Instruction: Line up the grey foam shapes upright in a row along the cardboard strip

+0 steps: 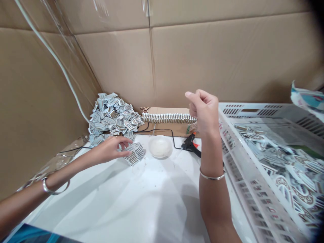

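My left hand [116,148] is at the left end of a short stack of flat, arch-shaped white pieces [137,153]. Its fingers and thumb curl around that end of the stack. My right hand [204,108] is raised in front of the cardboard wall, near the right end of a long row of similar pieces [168,118]. Its fingers are closed, and whatever they may hold is hidden. Below it lies a black glue gun [189,144] with an orange tip and trigger. Between the stack and the glue gun sits a small white dish [160,147].
A heap of loose pieces [111,114] stands at the back left corner. On the right, a white plastic crate [240,173] holds many printed pieces and plastic bags. A black cord [173,136] runs behind the dish. Cardboard walls [113,60] close off the back and left.
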A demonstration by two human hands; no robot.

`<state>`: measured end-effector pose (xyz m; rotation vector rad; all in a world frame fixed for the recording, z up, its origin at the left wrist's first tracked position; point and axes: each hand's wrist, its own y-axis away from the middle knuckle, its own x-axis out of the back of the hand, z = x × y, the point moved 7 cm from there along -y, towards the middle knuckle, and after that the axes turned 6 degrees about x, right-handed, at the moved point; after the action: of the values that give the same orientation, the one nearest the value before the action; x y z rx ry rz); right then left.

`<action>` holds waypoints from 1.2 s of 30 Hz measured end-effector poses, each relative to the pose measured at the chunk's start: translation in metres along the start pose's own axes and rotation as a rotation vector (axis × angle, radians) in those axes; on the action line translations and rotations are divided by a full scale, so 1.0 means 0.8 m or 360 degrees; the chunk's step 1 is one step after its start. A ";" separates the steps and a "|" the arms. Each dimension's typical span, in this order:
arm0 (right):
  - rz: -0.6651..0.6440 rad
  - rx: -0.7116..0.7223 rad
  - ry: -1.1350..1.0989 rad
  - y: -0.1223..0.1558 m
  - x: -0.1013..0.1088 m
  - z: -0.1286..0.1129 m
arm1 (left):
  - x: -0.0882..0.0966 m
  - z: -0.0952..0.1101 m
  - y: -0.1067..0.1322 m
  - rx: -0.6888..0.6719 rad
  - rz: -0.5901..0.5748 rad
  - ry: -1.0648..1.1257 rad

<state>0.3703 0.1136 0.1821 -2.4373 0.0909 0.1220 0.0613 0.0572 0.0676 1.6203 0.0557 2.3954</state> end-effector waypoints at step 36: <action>-0.0007 -0.0003 0.0054 -0.001 -0.006 0.007 | -0.013 -0.097 -0.039 0.0157 0.0141 0.0331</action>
<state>0.3655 0.1180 0.1794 -2.4417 0.1003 0.0785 -0.0009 0.0934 0.0235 1.4347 0.1441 2.6607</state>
